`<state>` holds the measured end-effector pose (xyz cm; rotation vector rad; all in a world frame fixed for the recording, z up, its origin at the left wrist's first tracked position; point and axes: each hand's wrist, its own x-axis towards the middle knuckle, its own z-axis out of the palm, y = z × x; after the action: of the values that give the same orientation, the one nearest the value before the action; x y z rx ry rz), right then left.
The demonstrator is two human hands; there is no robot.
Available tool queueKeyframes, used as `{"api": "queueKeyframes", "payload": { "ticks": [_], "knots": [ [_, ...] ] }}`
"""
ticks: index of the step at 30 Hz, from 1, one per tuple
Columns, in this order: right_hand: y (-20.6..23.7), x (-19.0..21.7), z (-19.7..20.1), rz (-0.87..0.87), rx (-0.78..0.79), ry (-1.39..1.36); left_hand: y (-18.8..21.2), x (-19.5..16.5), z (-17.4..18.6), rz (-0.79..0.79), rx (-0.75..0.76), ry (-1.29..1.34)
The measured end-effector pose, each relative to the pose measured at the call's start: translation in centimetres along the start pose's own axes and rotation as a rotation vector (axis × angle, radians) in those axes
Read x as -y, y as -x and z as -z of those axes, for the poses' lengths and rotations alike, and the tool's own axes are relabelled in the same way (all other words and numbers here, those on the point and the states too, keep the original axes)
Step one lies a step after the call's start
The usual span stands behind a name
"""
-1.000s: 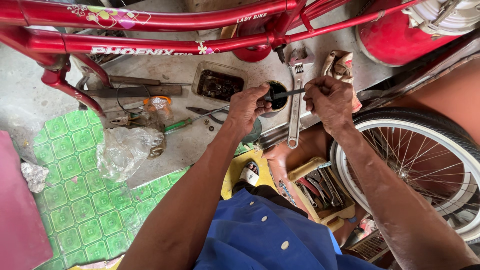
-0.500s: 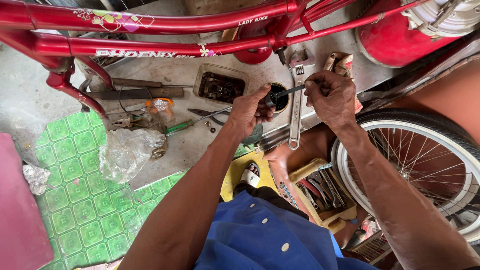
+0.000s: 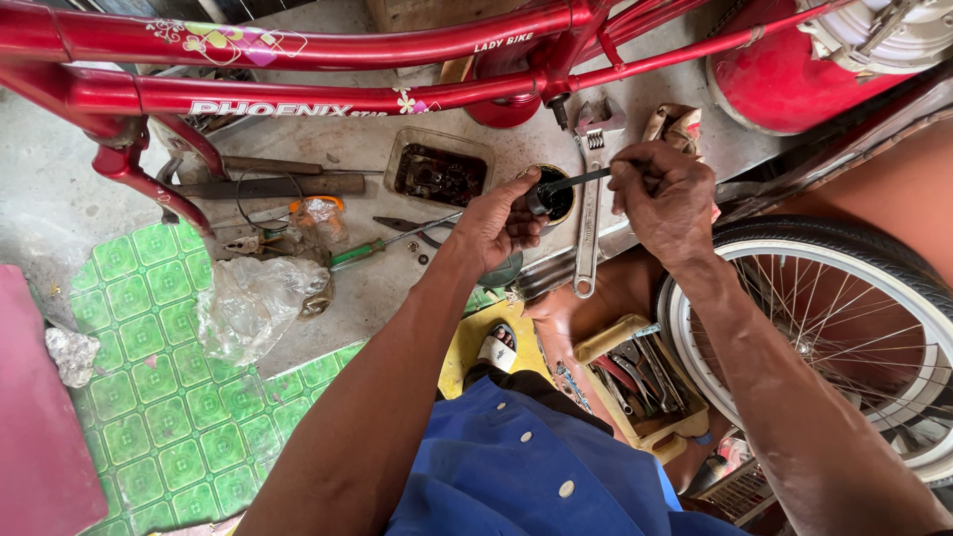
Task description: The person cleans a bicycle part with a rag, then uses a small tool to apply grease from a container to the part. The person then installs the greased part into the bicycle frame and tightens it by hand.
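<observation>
The right hand (image 3: 663, 203) has its grip closed on one end of a thin dark metal rod (image 3: 581, 180), fingers curled tight over it. The left hand (image 3: 501, 223) pinches the rod's other end, where a small dark fitting (image 3: 537, 201) sits between thumb and fingertips; that grip is closed as well. The rod runs nearly level between the two hands, held in the air above the floor.

Just behind the left hand, at about one o'clock from it, a round dark tin (image 3: 558, 195) stands on the concrete floor (image 3: 347, 308). A long adjustable wrench (image 3: 589, 213) lies under the rod, its jaw end towards twelve o'clock. At ten o'clock from the left hand is a shallow rectangular tray (image 3: 438, 174) of dark small parts. At nine o'clock lie a green-handled screwdriver (image 3: 369, 251) and, farther out, a crumpled clear plastic bag (image 3: 256, 303).

Across the top runs the red bicycle frame (image 3: 328, 94). At four o'clock from the right hand stands a spoked bicycle wheel (image 3: 844, 337). At six o'clock, between the forearms, a yellow box of tools (image 3: 643, 372) sits near the blue shirt (image 3: 536, 476).
</observation>
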<state>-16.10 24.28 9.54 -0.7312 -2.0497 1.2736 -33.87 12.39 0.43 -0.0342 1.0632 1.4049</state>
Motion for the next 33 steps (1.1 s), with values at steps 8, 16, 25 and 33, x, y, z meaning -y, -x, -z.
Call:
{"api": "queueKeyframes", "payload": {
  "ticks": [8,16,25,33],
  "knots": [
    [0.2,0.4,0.3,-0.149,-0.102,-0.108,-1.9,1.2,1.3,-0.081,0.071,0.221],
    [0.3,0.8,0.5,-0.121,-0.105,-0.120,-1.5,0.5,1.4,-0.181,0.193,0.313],
    [0.4,1.1,0.6,-0.104,-0.055,-0.105,-1.0,-0.3,0.7,-0.285,0.202,0.263],
    [0.4,0.9,0.4,0.003,-0.018,0.034,-0.6,-0.5,0.4,-0.302,0.205,0.243]
  ]
}}
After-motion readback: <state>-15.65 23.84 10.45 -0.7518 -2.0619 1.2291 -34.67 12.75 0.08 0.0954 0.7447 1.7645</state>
